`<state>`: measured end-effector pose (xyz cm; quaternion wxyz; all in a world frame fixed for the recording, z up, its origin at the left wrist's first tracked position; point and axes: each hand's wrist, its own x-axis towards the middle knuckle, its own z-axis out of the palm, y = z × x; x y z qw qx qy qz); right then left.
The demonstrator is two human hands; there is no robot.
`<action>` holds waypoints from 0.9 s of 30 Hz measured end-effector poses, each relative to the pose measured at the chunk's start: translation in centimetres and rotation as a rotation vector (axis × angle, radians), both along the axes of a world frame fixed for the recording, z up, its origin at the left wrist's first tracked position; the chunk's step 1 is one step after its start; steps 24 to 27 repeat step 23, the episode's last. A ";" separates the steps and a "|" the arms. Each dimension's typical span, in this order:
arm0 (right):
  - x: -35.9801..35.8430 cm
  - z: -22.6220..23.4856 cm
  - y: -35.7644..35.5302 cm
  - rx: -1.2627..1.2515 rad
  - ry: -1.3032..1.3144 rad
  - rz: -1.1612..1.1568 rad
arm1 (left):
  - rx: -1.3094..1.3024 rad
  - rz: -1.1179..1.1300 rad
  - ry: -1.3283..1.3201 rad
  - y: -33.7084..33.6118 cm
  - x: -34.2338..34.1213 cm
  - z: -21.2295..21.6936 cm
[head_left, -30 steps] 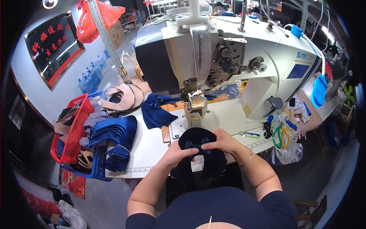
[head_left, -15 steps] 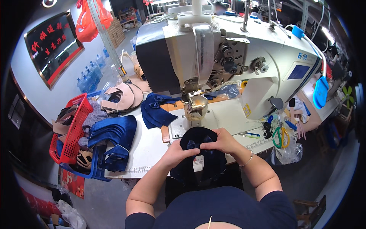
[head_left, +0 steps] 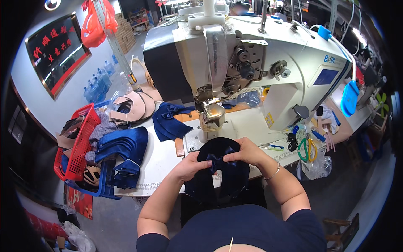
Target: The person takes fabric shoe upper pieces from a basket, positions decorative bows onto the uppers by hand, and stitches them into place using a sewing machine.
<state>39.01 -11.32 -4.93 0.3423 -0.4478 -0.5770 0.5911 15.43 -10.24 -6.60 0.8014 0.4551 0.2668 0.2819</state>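
Between my hands I hold a dark navy velvet shoe upper (head_left: pixel 236 182), horseshoe-shaped, with a bow (head_left: pixel 215 162) at its middle. My left hand (head_left: pixel 188 167) grips its left side, thumb pressed on the cloth beside the bow. On the other side my right hand (head_left: pixel 247 152) pinches it, thumb at the bow's right end. The fingers beneath are hidden. The upper is at the table's front edge, below the needle head (head_left: pixel 210 112) of a white sewing machine (head_left: pixel 289 63). Another blue upper with a bow (head_left: pixel 170 122) lies left of the needle.
Stacked blue velvet pieces (head_left: pixel 124 145) lie on the left, beside a red basket (head_left: pixel 79 145) and a blue crate (head_left: pixel 107 189). Beige cut pieces (head_left: pixel 134 107) lie behind them. Thread snips (head_left: pixel 273 147), scissors (head_left: pixel 308 151) and a plastic bag (head_left: pixel 320 168) are at the right.
The upper has been spread flatter, so more of its bow and lower arms shows. My left thumb has moved slightly left, apart from the right one. The view has shifted slightly.
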 end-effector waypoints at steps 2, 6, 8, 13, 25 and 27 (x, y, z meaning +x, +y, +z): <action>0.0 0.0 -0.2 -0.015 0.022 0.008 | 0.053 0.010 0.024 0.3 -0.1 -0.4; 0.3 0.3 -0.5 -0.098 0.167 0.067 | 0.052 -0.039 0.037 0.6 -0.5 0.0; 0.2 0.4 -0.6 -0.083 0.121 0.062 | 0.051 -0.066 0.037 0.5 -0.6 0.6; -0.3 0.3 -0.6 -0.085 0.085 0.029 | 0.083 -0.097 0.061 1.3 -0.9 1.2; -0.1 0.2 -0.6 -0.077 0.049 0.011 | 0.121 -0.083 0.170 1.8 -0.9 1.1; -0.1 0.2 -0.6 -0.077 0.049 0.011 | 0.121 -0.083 0.170 1.8 -0.9 1.1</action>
